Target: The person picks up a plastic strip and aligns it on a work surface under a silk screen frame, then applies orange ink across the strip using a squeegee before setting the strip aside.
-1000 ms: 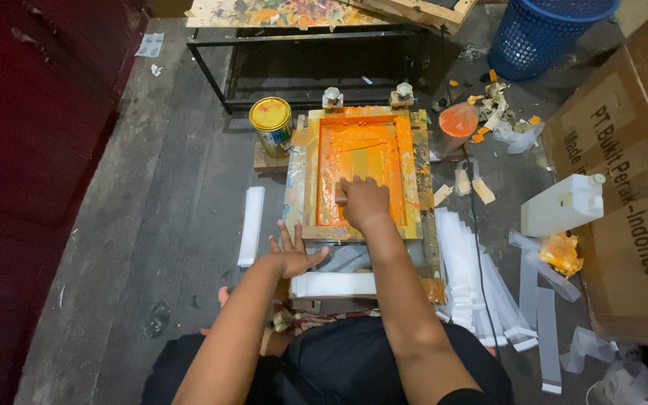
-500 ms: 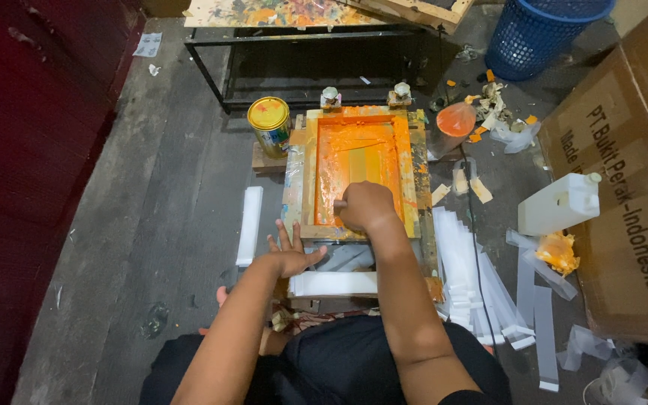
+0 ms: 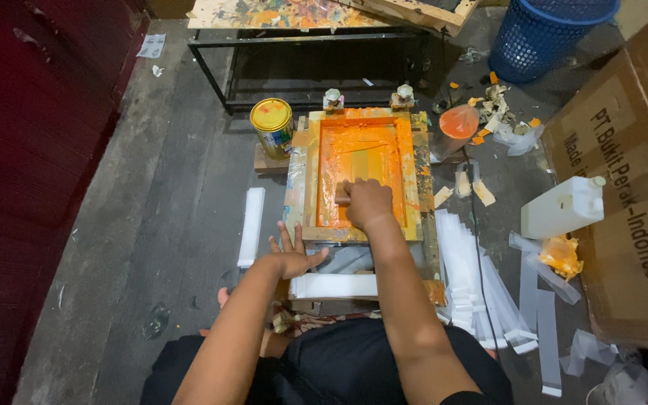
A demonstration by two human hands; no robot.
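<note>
A wooden screen-printing frame (image 3: 305, 196) lies on the floor in front of me, its mesh covered in orange ink. My right hand (image 3: 367, 202) is closed on a squeegee (image 3: 341, 197) near the lower end of the mesh. My left hand (image 3: 292, 253) rests with fingers spread on the near left corner of the frame. A white strip stack (image 3: 337, 286) lies just below the frame, close to my knees.
A yellow-lidded paint can (image 3: 272, 125) stands left of the frame's far end. A white strip (image 3: 251, 226) lies to the left, several white strips (image 3: 474, 281) to the right. A white jug (image 3: 562, 208), a cardboard box (image 3: 624, 172), a blue basket (image 3: 546, 34) and a black metal stand (image 3: 309, 45) surround the spot.
My right hand has drawn the squeegee down the mesh toward me. My left hand has stayed on the frame's near corner.
</note>
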